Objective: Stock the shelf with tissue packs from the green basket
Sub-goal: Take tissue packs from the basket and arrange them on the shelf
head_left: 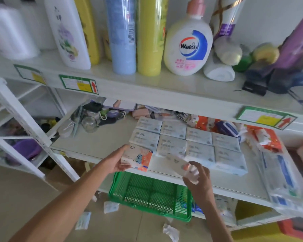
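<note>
Mid-stocking: left hand (120,160) gripping patterned tissue pack (137,158), right hand (196,175) pinching pale pack (176,162); next, setting both beside shelf (94,147) rows.

Top shelf, left: a white bottle with a purple flower print (66,32) stands upright, a yellow bottle just behind it.
Top shelf, middle: a blue wrapped roll (122,34) and a yellow-green wrapped roll (150,34) stand side by side, touching.
Top shelf, right of middle: a white Walch bottle with a pink cap (188,44) stands upright; a rolled white towel (219,71) lies just right of its base.
Shelf edge: green-framed price labels with red arrows (79,84).
Far left of middle shelf: a clear glass bulb (89,123) among bagged small goods.
Floor, near: scattered small white sachets (110,206).
Far left rack: a purple object (27,148), blurred.
</note>
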